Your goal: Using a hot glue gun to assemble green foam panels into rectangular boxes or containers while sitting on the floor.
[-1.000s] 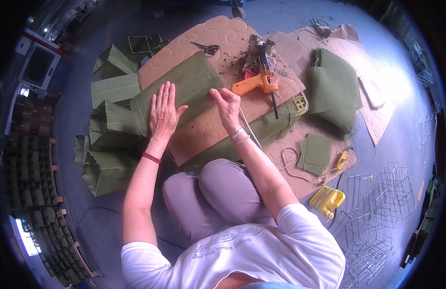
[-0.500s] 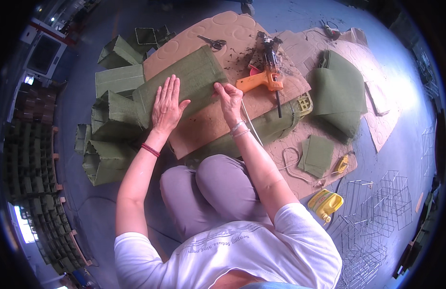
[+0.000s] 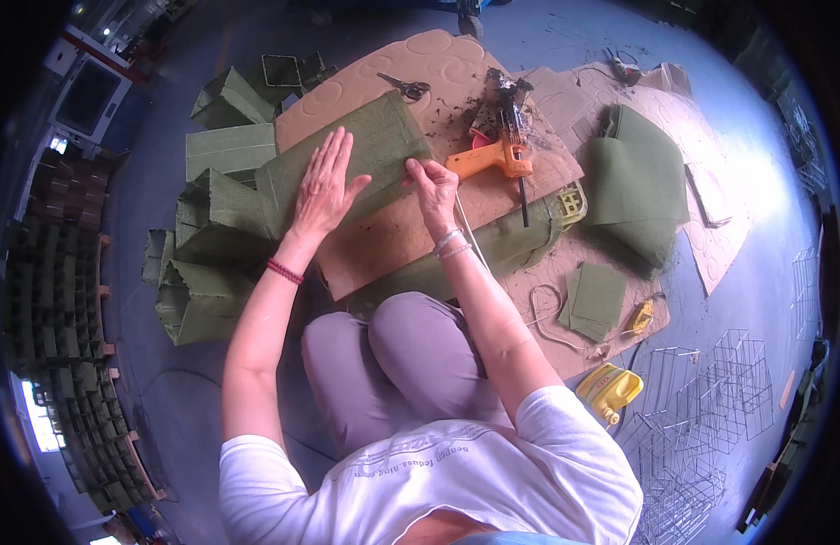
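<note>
A green fabric piece (image 3: 384,127), flat and rectangular, lies across the cardboard in front of my knees. My left hand (image 3: 325,186) rests flat on it, fingers stretched out and thumb apart. At the fabric's right corner, my right hand (image 3: 432,189) pinches the edge between thumb and fingers. Just right of that hand lies an orange glue gun (image 3: 497,159) on the cardboard board (image 3: 438,238), its dark-smeared part pointing away from me. Black-handled scissors (image 3: 406,87) lie beyond the fabric.
Several open green fabric boxes (image 3: 211,213) stand at the left. Folded green fabric (image 3: 633,191) lies at the right, with small green pieces (image 3: 594,298) nearer me. A yellow container (image 3: 611,391) and wire frames (image 3: 701,409) are on the floor. A white cord (image 3: 470,227) passes my right wrist.
My left hand has slid slightly to the right and away from me across the fabric. The right hand keeps its pinch at the corner. The whole view has shifted a little.
</note>
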The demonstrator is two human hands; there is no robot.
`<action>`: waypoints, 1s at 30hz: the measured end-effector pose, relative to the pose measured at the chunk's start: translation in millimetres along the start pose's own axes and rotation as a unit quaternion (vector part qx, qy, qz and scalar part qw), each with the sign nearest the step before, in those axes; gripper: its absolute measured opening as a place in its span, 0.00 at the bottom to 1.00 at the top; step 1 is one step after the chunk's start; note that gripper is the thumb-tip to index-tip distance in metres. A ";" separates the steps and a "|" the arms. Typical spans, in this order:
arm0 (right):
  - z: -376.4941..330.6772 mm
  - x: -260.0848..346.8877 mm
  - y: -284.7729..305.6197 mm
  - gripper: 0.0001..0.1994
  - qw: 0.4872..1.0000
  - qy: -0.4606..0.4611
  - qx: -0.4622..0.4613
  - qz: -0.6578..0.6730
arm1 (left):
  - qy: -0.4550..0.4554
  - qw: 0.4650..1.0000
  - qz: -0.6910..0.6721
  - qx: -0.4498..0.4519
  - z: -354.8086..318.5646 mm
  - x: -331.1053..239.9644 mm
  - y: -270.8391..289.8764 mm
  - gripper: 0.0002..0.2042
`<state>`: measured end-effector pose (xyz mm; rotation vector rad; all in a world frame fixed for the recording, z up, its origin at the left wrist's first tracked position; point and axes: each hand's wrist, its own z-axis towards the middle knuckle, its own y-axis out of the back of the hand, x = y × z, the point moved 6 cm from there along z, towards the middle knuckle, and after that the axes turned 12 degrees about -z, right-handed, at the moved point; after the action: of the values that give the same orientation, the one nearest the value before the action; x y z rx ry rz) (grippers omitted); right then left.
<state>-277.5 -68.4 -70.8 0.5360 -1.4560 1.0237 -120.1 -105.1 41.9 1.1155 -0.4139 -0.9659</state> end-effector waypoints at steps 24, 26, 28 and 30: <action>-8.6 13.1 14.5 0.07 0.996 0.022 -0.091 -0.006 | -0.012 0.999 0.024 0.037 10.3 -17.3 -26.5 0.48; -5.4 10.0 15.1 0.06 0.996 0.020 -0.087 0.000 | -0.025 0.999 0.029 0.034 9.4 -17.6 -28.6 0.48; -3.3 7.9 14.6 0.06 0.996 0.016 -0.085 0.017 | -0.038 0.998 0.033 0.030 8.6 -18.9 -29.3 0.47; -2.6 6.5 16.9 0.06 0.996 0.014 -0.083 0.032 | -0.073 0.995 0.053 0.048 7.7 -24.2 -31.4 0.44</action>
<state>-291.0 -56.2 -69.6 0.3566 -1.5261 0.9451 -152.6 -93.1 21.3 1.1015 -0.6371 -0.9447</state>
